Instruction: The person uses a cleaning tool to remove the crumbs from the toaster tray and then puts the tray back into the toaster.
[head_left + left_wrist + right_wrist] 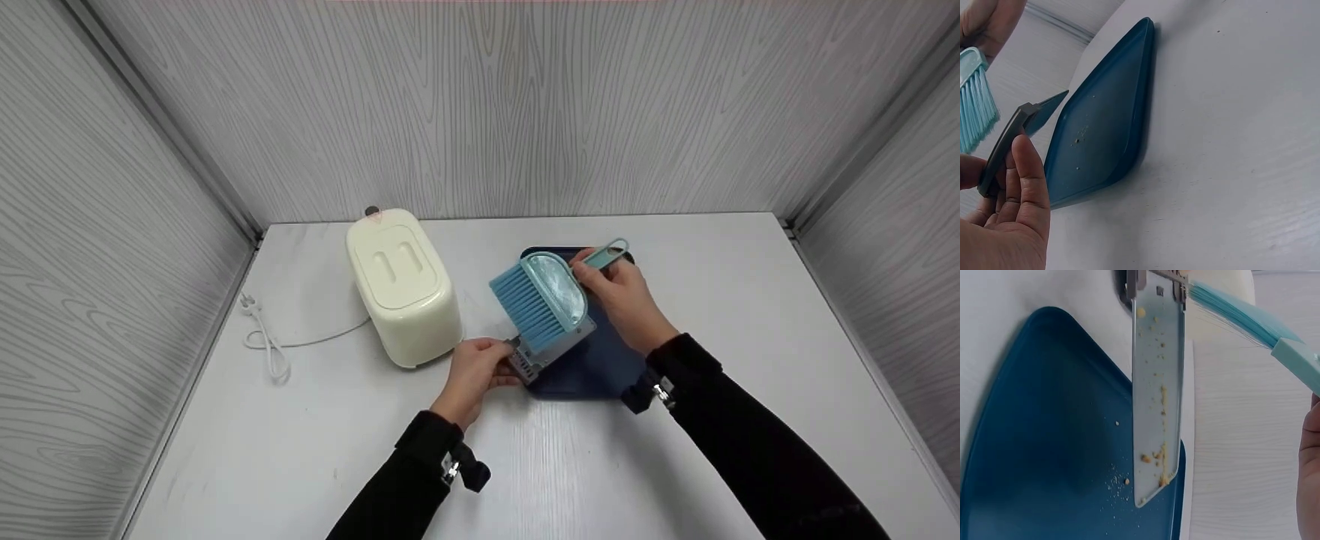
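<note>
My left hand (474, 373) pinches the end of a grey crumb tray (1154, 365) between thumb and fingers. Brown and yellow crumbs (1162, 455) lie along its surface in the right wrist view. My right hand (626, 296) grips the handle of a light blue hand brush (559, 289). In the head view its bristles (525, 300) hang over the crumb tray; the right wrist view shows them near the held end, contact unclear. Below both is a dark blue serving tray (600, 367) with scattered crumbs (1078, 139) on it.
A cream toaster (401, 292) with its top lid on stands left of the serving tray, close to my left hand. Its white cord and plug (259, 322) lie on the white table (315, 442) further left. Wood-grain panels (480, 112) enclose the back and sides.
</note>
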`<state>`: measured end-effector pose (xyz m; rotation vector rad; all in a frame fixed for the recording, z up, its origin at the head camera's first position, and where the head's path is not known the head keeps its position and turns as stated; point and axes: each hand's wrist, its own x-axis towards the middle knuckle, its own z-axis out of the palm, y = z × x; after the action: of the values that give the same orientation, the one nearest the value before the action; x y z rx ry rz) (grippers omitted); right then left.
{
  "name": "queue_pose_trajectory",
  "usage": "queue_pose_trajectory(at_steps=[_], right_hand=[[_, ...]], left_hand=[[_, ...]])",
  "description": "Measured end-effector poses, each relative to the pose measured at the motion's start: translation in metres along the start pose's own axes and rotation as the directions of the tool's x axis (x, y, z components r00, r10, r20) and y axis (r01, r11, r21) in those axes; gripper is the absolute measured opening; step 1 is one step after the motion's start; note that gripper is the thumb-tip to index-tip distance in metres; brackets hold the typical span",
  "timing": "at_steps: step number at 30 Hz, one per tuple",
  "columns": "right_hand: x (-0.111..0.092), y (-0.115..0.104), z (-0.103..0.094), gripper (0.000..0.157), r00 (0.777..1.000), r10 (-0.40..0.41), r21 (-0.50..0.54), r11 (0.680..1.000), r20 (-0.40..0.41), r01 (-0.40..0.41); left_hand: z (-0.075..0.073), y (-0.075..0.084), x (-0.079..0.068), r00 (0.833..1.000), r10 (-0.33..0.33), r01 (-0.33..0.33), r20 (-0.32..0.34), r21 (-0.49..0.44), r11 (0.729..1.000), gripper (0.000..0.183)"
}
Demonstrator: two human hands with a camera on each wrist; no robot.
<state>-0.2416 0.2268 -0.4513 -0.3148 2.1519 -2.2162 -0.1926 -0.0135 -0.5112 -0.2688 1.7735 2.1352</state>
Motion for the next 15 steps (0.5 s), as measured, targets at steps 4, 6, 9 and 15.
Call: queue_pose_trajectory(at_steps=[4, 6, 9, 15], right_hand=[[0.0005, 0.0030, 0.0053, 0.038, 1.000, 0.014, -0.008, 1.000, 0.006, -0.014], [0.0009, 0.0045, 0.0073, 0.038, 1.000, 0.025, -0.018, 1.000, 0.011, -0.024], [0.0017, 0.0068, 0.0095, 0.038, 0.999, 0.039, -0.026, 0.999, 0.017, -0.039], [0.0041, 0.0104, 0.0089, 0.038, 0.999, 0.047, -0.088, 0.995, 0.017, -0.045]], left_hand=[[0.0005, -0.0005, 0.0004, 1.000, 0.002, -0.002, 0.002, 0.003, 1.000, 0.022], [0.0007, -0.0008, 0.0010, 1.000, 0.000, 0.000, -0.001, 0.000, 1.000, 0.022], [0.0015, -0.0005, 0.0012, 1.000, 0.001, -0.001, 0.002, -0.004, 1.000, 0.022], [0.0025, -0.0004, 0.0014, 1.000, 0.001, -0.001, 0.013, 0.002, 1.000, 0.022]])
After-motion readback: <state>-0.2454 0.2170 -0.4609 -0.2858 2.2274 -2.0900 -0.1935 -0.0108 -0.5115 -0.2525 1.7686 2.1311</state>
